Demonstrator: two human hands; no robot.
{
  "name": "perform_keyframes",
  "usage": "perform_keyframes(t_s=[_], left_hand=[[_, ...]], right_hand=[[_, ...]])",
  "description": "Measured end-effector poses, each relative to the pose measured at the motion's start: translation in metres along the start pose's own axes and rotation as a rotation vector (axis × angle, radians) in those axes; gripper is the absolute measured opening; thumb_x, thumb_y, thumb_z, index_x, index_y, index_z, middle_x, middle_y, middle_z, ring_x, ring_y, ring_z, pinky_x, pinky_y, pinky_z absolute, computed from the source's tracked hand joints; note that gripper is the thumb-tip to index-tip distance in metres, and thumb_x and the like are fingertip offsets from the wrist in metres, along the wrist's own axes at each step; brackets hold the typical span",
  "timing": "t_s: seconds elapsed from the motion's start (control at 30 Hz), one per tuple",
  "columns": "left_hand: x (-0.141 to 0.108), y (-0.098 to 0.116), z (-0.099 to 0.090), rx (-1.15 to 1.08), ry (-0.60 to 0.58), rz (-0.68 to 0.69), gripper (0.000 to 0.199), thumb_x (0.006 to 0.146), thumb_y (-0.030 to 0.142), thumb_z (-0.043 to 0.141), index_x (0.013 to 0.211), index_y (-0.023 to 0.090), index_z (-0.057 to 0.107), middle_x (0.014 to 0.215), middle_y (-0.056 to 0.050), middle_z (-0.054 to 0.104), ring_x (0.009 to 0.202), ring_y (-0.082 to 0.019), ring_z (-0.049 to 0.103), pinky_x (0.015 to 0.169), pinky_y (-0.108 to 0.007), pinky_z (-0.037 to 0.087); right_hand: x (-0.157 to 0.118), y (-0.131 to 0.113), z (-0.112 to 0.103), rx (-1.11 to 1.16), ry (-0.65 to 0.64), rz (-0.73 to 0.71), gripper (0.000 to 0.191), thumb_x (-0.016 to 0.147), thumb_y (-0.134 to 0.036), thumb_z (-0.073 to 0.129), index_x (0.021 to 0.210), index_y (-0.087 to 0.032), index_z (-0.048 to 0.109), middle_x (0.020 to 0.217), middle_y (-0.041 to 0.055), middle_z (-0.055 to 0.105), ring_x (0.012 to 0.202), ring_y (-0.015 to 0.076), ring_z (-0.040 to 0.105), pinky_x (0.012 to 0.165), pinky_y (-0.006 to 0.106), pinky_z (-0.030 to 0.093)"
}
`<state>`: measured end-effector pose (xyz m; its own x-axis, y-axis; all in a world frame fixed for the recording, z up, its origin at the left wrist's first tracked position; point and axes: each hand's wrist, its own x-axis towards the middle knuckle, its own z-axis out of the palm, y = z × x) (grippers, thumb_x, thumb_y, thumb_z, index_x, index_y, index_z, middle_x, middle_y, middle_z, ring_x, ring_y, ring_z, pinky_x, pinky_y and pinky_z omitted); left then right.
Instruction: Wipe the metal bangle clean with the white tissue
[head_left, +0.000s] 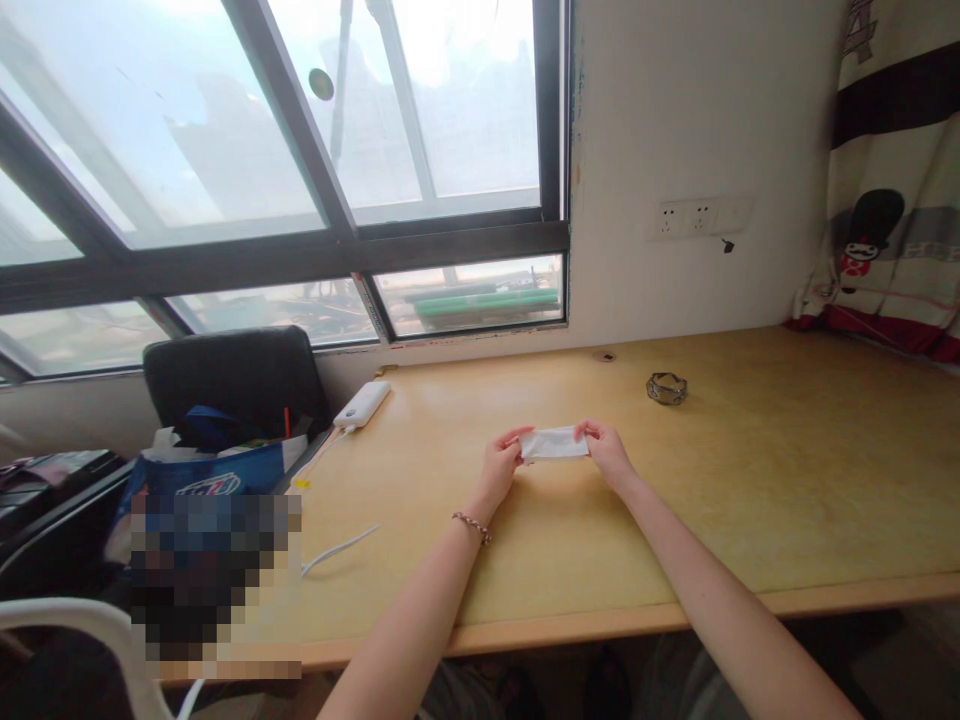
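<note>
A small white rectangular piece [553,443], which looks like folded tissue or cloth, is stretched level between my two hands over the middle of the wooden table [750,480]. My left hand [504,462] pinches its left end, fingers closed. At the opposite end my right hand [604,452] grips it between thumb and fingers. A braided bracelet [472,527] circles my left wrist. Whether the white piece touches the tabletop I cannot tell.
Beyond my right hand lies a dark openwork ring-shaped object [667,388]. A white power bank [363,405] with a cable rests at the table's left edge. Another white cable [341,550] crosses the near left side. A black chair [232,375] holds a blue bag [217,475].
</note>
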<state>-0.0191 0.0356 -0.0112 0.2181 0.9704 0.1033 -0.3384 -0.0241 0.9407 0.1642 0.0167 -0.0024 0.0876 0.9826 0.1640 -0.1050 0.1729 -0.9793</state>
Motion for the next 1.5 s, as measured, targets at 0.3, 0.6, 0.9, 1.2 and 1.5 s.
perform_keyframes(t_s=[0.3,0.6,0.9,1.2,1.5], left_hand=[[0.004,-0.008,-0.006,0.021,0.049,0.021,0.024,0.058,0.015,0.050,0.076,0.012,0.066,0.069,-0.004,0.062,0.065,-0.013,0.056,0.059,-0.024,0.043],[0.001,-0.001,0.000,0.016,0.060,0.015,0.020,0.057,0.017,0.049,0.070,0.013,0.063,0.053,0.001,0.055,0.049,-0.009,0.049,0.047,-0.021,0.038],[-0.003,0.004,0.002,0.019,-0.043,-0.038,0.016,0.061,0.020,0.047,0.066,0.012,0.060,0.054,-0.001,0.057,0.049,-0.011,0.051,0.046,-0.023,0.040],[-0.006,0.003,0.000,0.138,-0.069,-0.049,0.015,0.056,0.014,0.041,0.050,0.012,0.054,0.048,-0.003,0.056,0.046,-0.012,0.053,0.050,-0.024,0.042],[-0.006,0.001,0.014,0.227,-0.143,-0.142,0.025,0.069,0.035,0.052,0.073,0.012,0.061,0.063,-0.002,0.059,0.054,-0.010,0.051,0.049,-0.019,0.035]], right_hand=[[0.004,0.003,-0.004,-0.114,0.005,-0.061,0.013,0.058,-0.021,0.042,0.054,-0.016,0.053,0.047,-0.0047,0.045,0.044,0.0073,0.037,0.044,0.019,0.023],[0.002,-0.001,-0.004,-0.342,0.040,-0.128,0.028,0.061,-0.020,0.036,0.062,-0.015,0.064,0.054,-0.0006,0.056,0.050,0.0114,0.045,0.048,0.021,0.030],[-0.002,-0.005,0.000,-0.434,0.115,-0.094,0.023,0.067,-0.035,0.048,0.068,-0.016,0.059,0.061,0.0022,0.060,0.057,0.0148,0.052,0.052,0.023,0.037],[-0.002,-0.009,0.002,-0.263,0.157,-0.057,0.022,0.059,-0.035,0.059,0.069,-0.019,0.048,0.059,-0.0025,0.052,0.053,0.0132,0.051,0.048,0.024,0.041],[-0.007,-0.010,0.007,-0.211,-0.068,-0.035,0.020,0.059,-0.030,0.060,0.070,-0.017,0.049,0.061,-0.0034,0.054,0.052,0.0100,0.049,0.049,0.021,0.039]])
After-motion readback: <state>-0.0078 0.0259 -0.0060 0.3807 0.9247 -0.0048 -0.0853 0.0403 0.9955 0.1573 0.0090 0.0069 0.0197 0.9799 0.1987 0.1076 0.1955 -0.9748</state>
